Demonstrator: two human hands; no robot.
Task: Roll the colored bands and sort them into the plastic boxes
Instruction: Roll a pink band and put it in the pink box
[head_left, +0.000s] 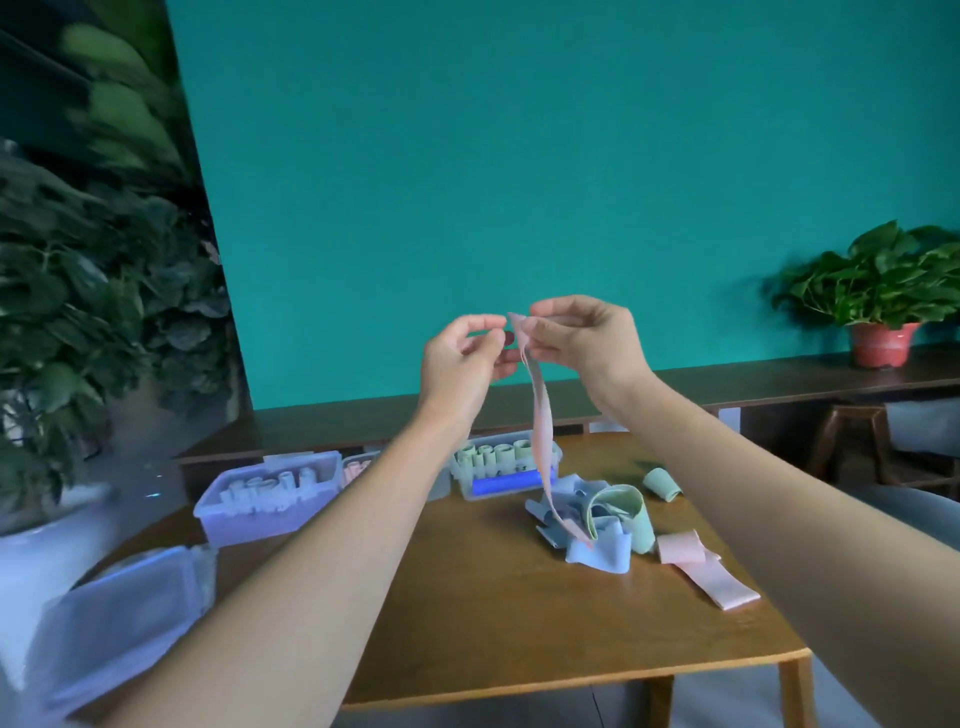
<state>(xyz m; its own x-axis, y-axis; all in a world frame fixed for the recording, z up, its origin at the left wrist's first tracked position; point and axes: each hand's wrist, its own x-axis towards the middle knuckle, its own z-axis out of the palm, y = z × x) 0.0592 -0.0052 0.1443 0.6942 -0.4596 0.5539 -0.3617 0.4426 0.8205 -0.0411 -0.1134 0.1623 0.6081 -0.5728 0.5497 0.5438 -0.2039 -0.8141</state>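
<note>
**Pink band held up above the table**

At far left you have one clear plastic lid (124, 613) lying on the wooden table (493, 623). Beyond it stand three clear plastic boxes in a row: the left box (270, 499) holds pale rolled bands, the middle box (358, 470), mostly hidden behind your left forearm, shows pink rolls, and the right box (506, 470) holds about four green rolls and one blue roll.

Your left hand (462, 358) is raised, fingers curled, thumb and forefinger pinched at the top of a long pink elastic band (540, 415). Your right hand (582, 338) pinches the same top end; the band hangs down toward a loose pile of blue and green bands (597, 519).

Right of the pile lie one small green roll (662, 483) and one partly unrolled pink band (701, 566). One potted plant (883, 296) stands on the far shelf.
</note>
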